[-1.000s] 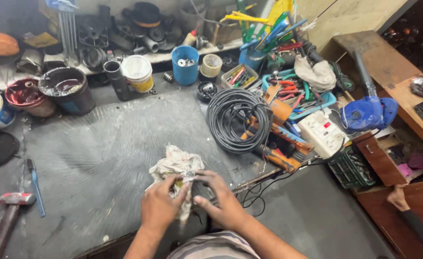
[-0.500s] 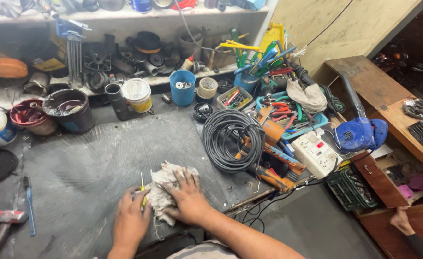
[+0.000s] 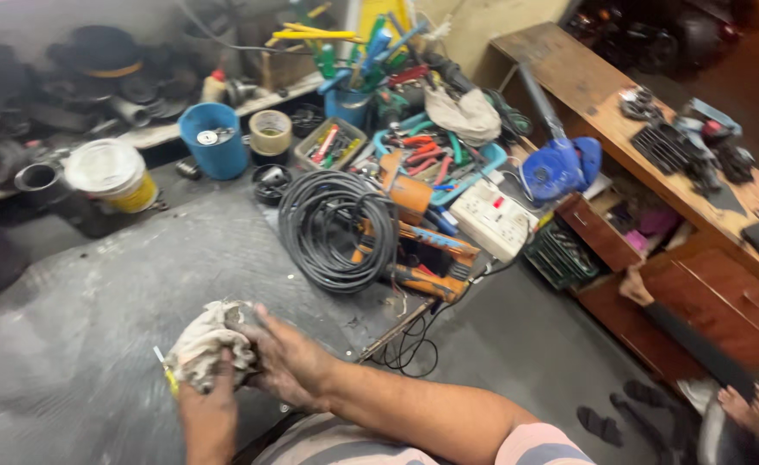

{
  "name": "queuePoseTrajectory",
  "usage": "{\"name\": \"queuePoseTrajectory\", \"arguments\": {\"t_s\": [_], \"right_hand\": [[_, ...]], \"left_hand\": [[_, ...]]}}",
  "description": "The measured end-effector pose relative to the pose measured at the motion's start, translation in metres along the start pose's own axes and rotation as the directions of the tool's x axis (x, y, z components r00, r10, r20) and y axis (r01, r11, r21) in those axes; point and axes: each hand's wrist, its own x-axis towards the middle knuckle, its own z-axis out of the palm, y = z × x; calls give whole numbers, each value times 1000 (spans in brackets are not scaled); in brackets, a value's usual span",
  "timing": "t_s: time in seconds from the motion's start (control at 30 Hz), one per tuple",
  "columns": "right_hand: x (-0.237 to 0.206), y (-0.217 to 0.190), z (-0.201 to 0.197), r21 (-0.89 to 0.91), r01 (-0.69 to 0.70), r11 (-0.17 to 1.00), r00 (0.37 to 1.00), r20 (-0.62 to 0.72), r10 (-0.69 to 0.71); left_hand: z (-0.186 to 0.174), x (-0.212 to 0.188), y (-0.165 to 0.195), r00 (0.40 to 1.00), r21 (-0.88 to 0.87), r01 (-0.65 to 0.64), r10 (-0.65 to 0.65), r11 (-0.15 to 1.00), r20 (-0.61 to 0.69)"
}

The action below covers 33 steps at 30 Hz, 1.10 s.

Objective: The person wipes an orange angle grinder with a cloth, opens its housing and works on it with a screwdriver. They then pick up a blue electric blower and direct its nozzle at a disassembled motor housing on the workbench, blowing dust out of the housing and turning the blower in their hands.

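Both hands, left hand (image 3: 211, 405) and right hand (image 3: 289, 366), clasp the soft, light rag (image 3: 207, 344); the black cable coil (image 3: 336, 228) lies at 1 o'clock. Grip the bunched folds.

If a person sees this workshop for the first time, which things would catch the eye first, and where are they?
Probably first the two hands at the bottom: the left hand and the right hand clasp a dirty white rag, with a thin yellow tool tip sticking out at its left. Next comes the big coil of black cable lying in the middle of the grey bench. The bright blue cup behind it and the blue power tool at the right also stand out.
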Motion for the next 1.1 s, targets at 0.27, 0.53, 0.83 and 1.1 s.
{"name": "queuePoseTrajectory", "arguments": {"t_s": [0.27,0.53,0.83,1.1], "right_hand": [[-60,-41,20,288,332,898,943,-96,-318],[-101,-36,17,-812,560,165,39,-172,-984],[-148,-25,-52,-833,198,-517,164,548,-820],[-136,-5,-69,-947,305,103,440,45,-897]], "left_hand": [[42,-21,32,607,-24,-700,611,714,508],[76,-51,-60,657,-326,285,64,902,751],[42,-91,-59,629,-272,473,-105,838,770],[15,-84,13,783,-200,-225,299,954,546]]}}
